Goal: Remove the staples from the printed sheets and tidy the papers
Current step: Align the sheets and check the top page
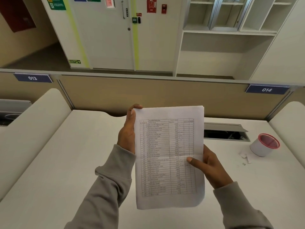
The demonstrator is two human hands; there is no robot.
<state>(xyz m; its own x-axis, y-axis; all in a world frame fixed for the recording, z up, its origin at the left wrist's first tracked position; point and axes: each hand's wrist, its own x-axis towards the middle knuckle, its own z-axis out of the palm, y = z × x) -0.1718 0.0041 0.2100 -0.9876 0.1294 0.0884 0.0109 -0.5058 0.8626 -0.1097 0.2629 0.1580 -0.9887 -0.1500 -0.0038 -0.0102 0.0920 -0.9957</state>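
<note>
A stack of printed sheets (168,156) with a table of names and numbers is held upright above the white desk (66,162). My left hand (127,131) grips its left edge near the top corner. On the right edge sits my right hand (209,166), thumb pressed on the front of the page. The sheet edges look roughly aligned. I see no staple on the visible page.
A small white cup with a red rim (264,144) lies tilted at the right of the desk. Torn paper bits and a tiny staple-like piece (245,158) lie beside it. An open cable hatch (226,132) is behind the papers. A beige partition (165,91) bounds the far edge.
</note>
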